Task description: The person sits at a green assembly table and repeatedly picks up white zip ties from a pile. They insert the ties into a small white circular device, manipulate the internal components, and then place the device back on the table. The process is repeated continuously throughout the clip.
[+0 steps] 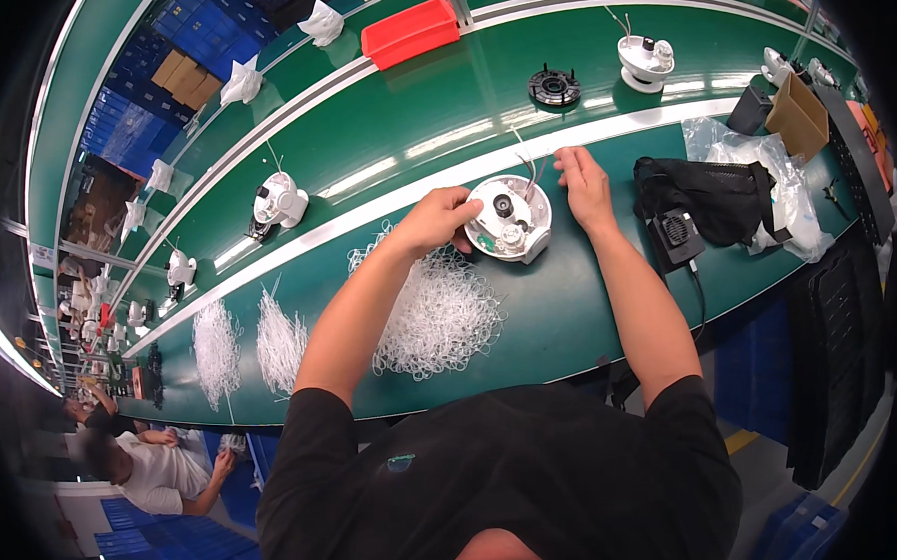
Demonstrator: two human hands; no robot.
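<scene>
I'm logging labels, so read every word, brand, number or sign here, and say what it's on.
No text is readable.
Green mark on the black shirt: too small.
Pale label on the blue crate, lower right: too small.
White round housing at the left hand: no legible lettering.

Long green-topped workbench (576,336); large loose heap of thin white looped cords (442,320) between middle and near edge; two smaller bundles of white cord (280,351) toward left end, apart from each other; white round housing with black lens (511,218) near far edge, resting or lifted unclear; right part: black fabric bag (692,196), black boxy device with cable (676,238) at its near side, crumpled clear plastic (803,227) toward right end; beyond far edge, green belt surface (405,128); on it black round pronged base (554,87), white rounded unit (645,63) right of that.
</scene>
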